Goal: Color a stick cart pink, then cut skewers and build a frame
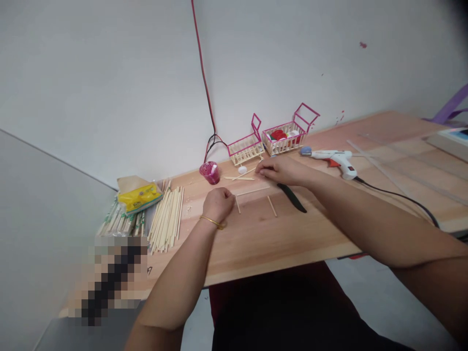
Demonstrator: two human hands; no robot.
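My left hand (218,204) rests on the table with its fingers curled together beside a short upright wooden stick (238,204); what the fingers hold, if anything, is hidden. Along the top lies a longer wooden stick (253,191), and another short stick (272,206) lies to the right, roughly forming three sides of a rectangle. Farther back, my right hand (281,170) has bent fingers closed at the end of a slanted wooden stick (243,174). That stick crosses a flat-lying one (239,178). A dark knife-like blade (291,197) lies below my right hand.
Two small stick-built carts (245,150) (284,138) stand against the wall. A pink cup (209,173) is left of them. Bundled sticks (166,219) and a yellow packet (139,197) lie at left. A white glue gun (340,161) with its cord lies at right.
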